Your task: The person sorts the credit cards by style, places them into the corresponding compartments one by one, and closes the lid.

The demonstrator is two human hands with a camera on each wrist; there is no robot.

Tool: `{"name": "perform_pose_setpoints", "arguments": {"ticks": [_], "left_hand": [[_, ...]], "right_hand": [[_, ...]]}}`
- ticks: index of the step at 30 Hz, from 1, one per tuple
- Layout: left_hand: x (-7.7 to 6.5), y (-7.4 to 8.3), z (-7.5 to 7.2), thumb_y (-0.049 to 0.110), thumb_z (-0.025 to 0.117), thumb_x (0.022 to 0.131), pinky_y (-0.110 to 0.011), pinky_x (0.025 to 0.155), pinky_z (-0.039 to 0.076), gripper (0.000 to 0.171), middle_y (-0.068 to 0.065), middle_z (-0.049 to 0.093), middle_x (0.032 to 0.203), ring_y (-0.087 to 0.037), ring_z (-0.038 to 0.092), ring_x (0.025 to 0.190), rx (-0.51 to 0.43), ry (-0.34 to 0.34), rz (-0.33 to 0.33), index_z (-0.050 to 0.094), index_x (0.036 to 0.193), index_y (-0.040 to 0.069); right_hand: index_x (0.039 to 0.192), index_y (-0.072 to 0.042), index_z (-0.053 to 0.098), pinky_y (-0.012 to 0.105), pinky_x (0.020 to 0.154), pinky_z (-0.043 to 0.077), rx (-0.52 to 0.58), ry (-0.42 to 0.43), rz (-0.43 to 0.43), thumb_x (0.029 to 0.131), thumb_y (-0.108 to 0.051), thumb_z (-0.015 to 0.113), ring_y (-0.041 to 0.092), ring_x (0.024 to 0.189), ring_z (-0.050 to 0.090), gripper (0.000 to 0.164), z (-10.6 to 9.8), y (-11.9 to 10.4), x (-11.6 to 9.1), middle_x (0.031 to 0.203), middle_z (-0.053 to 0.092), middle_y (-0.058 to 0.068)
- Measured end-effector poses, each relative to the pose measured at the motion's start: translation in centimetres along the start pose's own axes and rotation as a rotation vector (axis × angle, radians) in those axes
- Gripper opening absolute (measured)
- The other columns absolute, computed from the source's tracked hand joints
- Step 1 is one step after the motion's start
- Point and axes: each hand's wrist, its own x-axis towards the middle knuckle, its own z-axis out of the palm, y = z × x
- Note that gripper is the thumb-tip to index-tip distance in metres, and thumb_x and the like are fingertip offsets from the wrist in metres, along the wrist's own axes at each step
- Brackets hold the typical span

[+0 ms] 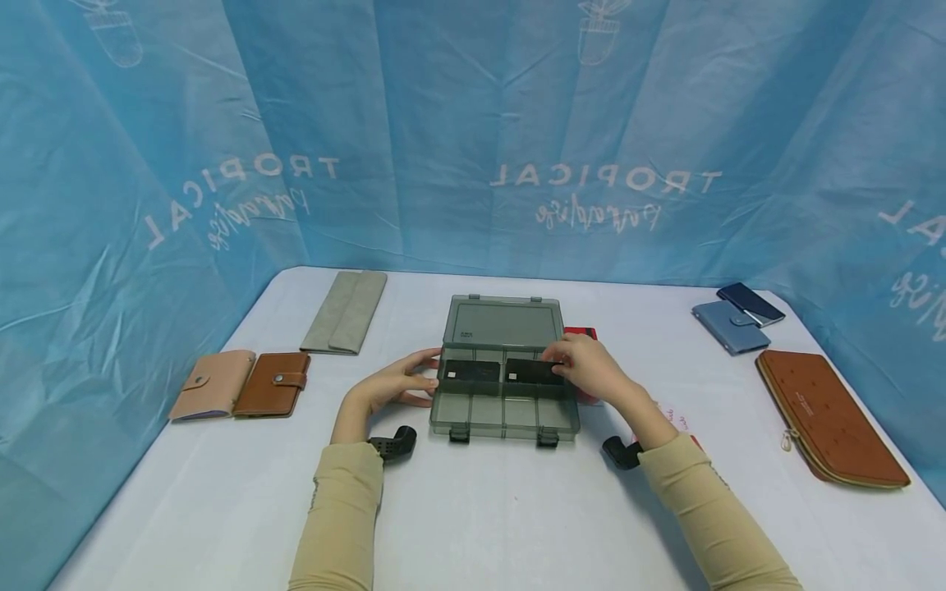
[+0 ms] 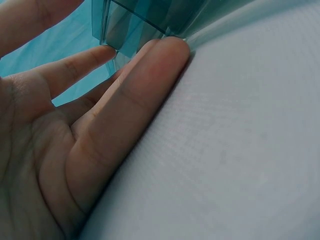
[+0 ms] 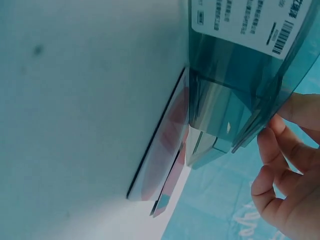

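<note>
A grey translucent compartment box (image 1: 484, 428) stands on the white table with its lid (image 1: 506, 322) folded back. Two black cards, each with a small light chip, lie in its back row: a left card (image 1: 473, 372) and a right card (image 1: 526, 372). My right hand (image 1: 594, 367) pinches the right card at its right end, over the box's right wall. In the right wrist view the fingers are bent at the card's edge. My left hand (image 1: 395, 382) touches the box's left side with fingers fairly straight; its fingertips meet the wall in the left wrist view.
Red cards (image 1: 581, 332) lie partly hidden beside the box's right wall. To the left are a grey envelope wallet (image 1: 343, 312), a pink wallet (image 1: 214, 384) and a brown one (image 1: 271, 384). On the right sit blue wallets (image 1: 732, 326) and a brown zip purse (image 1: 831, 417).
</note>
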Motion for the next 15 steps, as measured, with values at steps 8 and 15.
{"name": "perform_pose_setpoints", "arguments": {"ticks": [8, 15], "left_hand": [[-0.1, 0.1, 0.1, 0.015, 0.061, 0.087, -0.04, 0.086, 0.052, 0.074, -0.018, 0.021, 0.146, -0.024, 0.053, 0.101, 0.0, 0.002, -0.009, 0.02, 0.148, 0.013], [-0.1, 0.1, 0.1, 0.017, 0.063, 0.086, -0.04, 0.086, 0.052, 0.075, -0.018, 0.022, 0.147, -0.025, 0.053, 0.102, -0.003, 0.007, -0.007, 0.02, 0.148, 0.013]], "right_hand": [[0.106, -0.007, 0.069, 0.039, 0.071, 0.051, 0.031, -0.026, -0.024, 0.083, -0.001, 0.066, 0.028, 0.089, 0.056, 0.025, -0.7, 0.8, -0.1, 0.099, 0.063, 0.01], [0.114, 0.001, 0.063, 0.047, 0.077, 0.049, 0.046, 0.001, 0.234, 0.086, 0.006, 0.052, 0.035, 0.097, 0.055, 0.031, -2.3, 2.9, 0.2, 0.111, 0.061, 0.02]]}}
